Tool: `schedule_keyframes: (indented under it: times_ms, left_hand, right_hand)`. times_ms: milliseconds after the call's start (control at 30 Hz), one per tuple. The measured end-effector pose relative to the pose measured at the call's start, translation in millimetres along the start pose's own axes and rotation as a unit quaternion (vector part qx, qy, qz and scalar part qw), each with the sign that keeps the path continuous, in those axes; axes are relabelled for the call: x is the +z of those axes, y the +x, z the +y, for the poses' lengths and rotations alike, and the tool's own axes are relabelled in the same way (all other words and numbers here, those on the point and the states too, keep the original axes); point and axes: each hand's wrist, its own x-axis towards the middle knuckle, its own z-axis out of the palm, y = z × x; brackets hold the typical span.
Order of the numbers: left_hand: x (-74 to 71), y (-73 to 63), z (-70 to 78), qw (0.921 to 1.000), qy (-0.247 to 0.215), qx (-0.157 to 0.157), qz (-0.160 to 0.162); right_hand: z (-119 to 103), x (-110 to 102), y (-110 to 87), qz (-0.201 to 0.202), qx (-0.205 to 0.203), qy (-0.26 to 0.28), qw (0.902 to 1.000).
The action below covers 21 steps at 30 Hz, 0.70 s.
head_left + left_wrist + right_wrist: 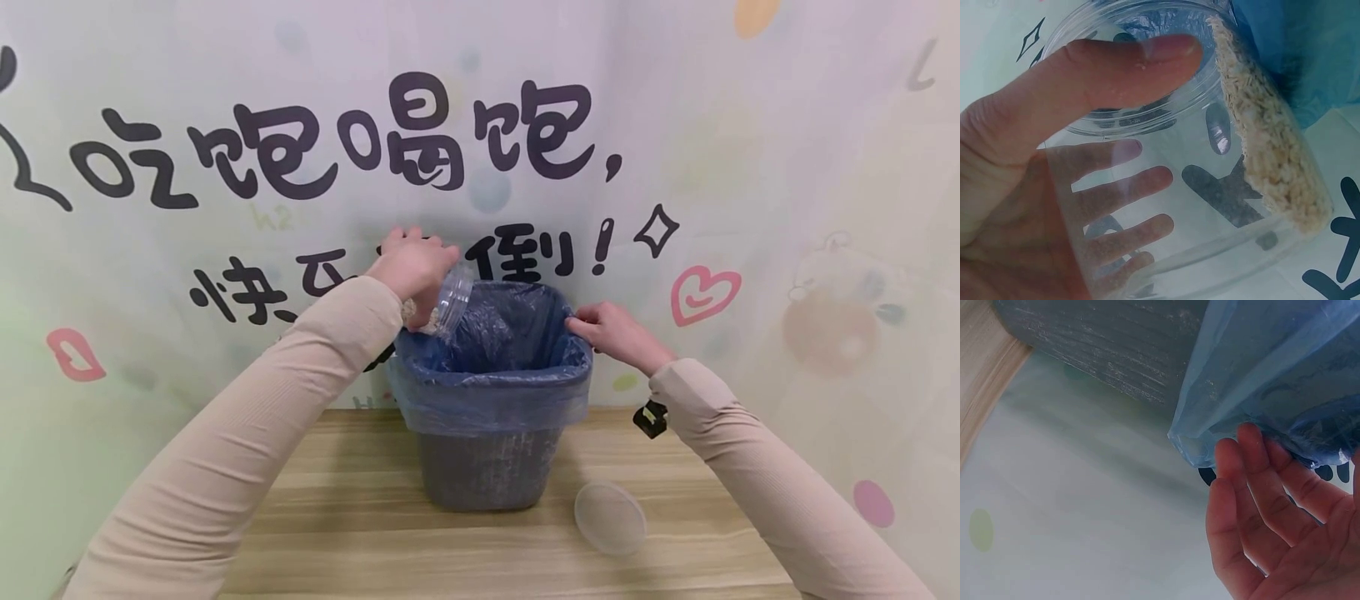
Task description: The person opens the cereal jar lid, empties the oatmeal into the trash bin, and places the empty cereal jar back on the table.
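Note:
My left hand [412,265] grips a clear plastic jar [456,300] at the bin's left rim, its mouth tipped toward the opening. Pale oat-like flakes [1275,153] lie along one side inside the jar, reaching its mouth. In the left wrist view the thumb crosses near the jar's neck, with the other fingers seen through the wall. A grey trash bin [487,471] wears a blue plastic bag [491,408] folded over its rim. At the right rim, my right hand [621,335] holds the bagged edge, thumb on top and fingers [1260,469] against the bag outside.
A round translucent lid [611,518] lies on the wood-grain table [337,517], to the right of the bin's base. Close behind the bin rises a pale wall [750,167] printed with dark characters and coloured shapes.

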Motion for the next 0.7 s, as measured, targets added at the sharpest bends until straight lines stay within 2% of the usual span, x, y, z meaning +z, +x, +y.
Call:
schedule_keyframes:
  times_ms: [300, 700]
  left_hand:
    - [-0.5, 0.9, 0.4, 0.9999, 0.012, -0.002, -0.010]
    - [-0.7, 0.2, -0.4, 1.0000, 0.004, 0.000, -0.005]
  right_hand:
    - [-1.3, 1.1, 0.7, 0.008, -0.005, -0.009, 0.9999]
    - [0.7, 1.7, 0.9, 0.008, -0.006, 0.001, 1.0000]
